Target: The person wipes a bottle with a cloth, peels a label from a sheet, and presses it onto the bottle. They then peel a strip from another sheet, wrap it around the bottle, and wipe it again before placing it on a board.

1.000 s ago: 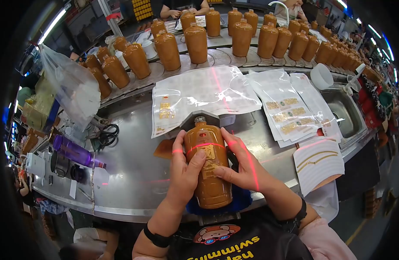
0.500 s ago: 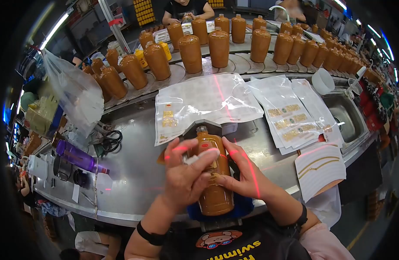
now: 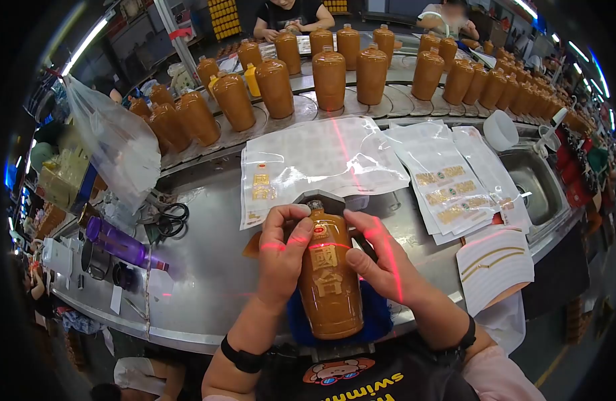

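A glazed brown bottle [image 3: 329,304] lies tilted in front of me, its neck against a dark grey angled block [image 3: 331,201] and its lower part over a blue pad [image 3: 378,314]. On its front are a red emblem and two large gold characters. My left hand [image 3: 284,257] grips the bottle's left side, thumb beside the emblem. Along the other side, my right hand [image 3: 385,260] holds it with the thumb at the edge and fingers behind. Beyond the block lies a clear sticker sheet [image 3: 321,157] with a few gold characters at its left.
Many brown bottles [image 3: 329,80] stand on a curved conveyor [image 3: 401,107]. More gold sticker sheets [image 3: 448,184] lie right, near a sink [image 3: 539,184] and white bowl [image 3: 500,129]. Scissors [image 3: 171,219] and a purple bottle [image 3: 117,240] lie left. Two people sit across.
My left hand has moved off the bottle's front to its left side, uncovering the gold characters. The white bit at its fingers no longer shows. Conveyor bottles have shifted.
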Motion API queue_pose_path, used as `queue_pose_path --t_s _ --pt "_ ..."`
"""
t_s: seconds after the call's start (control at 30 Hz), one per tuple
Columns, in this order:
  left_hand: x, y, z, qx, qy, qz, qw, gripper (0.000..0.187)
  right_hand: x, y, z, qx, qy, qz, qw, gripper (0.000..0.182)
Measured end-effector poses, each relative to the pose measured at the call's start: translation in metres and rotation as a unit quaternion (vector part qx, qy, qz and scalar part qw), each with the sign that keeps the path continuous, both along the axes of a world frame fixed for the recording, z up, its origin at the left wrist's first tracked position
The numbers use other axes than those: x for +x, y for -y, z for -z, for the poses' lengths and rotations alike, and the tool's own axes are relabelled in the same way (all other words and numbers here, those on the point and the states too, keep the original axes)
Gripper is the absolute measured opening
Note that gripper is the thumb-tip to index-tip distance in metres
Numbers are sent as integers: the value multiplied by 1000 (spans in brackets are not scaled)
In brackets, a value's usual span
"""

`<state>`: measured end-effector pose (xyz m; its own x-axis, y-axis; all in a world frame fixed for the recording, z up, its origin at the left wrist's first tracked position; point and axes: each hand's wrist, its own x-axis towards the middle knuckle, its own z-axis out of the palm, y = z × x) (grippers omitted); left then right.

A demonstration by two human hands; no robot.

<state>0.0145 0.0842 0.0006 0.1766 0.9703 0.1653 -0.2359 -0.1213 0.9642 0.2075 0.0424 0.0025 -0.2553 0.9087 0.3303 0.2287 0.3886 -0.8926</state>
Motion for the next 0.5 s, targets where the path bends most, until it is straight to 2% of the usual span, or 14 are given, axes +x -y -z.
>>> queue_pose_path --t_s 0.1,0.2,0.23,0.3,0.37,0.4,0.47,0.5 --pt "-1 -3 4 -12 17 11 1000 20 -7 -2 -4 31 35 11 999 61" --pt "2 1 1 98 -20 -69 993 21 -5 -1 -2 52 65 35 996 59" --pt "-4 4 -5 207 -118 -68 969 23 -3 -1 -2 59 72 46 995 58" --pt "-22 12 -18 410 -305 -60 858 26 7 0 -15 65 88 81 991 56" --pt "-26 15 -13 459 -344 -49 818 30 8 -15 -15 107 -10 104 989 43" --pt "-27 15 -12 483 -363 -45 796 32 8 -23 -28 86 30 57 994 39" --pt "-26 14 -13 476 -362 -51 800 33 10 -40 -64 48 109 -34 992 31" --pt "-26 14 -12 470 -360 -50 805 33 6 -52 -69 74 151 -48 985 24"
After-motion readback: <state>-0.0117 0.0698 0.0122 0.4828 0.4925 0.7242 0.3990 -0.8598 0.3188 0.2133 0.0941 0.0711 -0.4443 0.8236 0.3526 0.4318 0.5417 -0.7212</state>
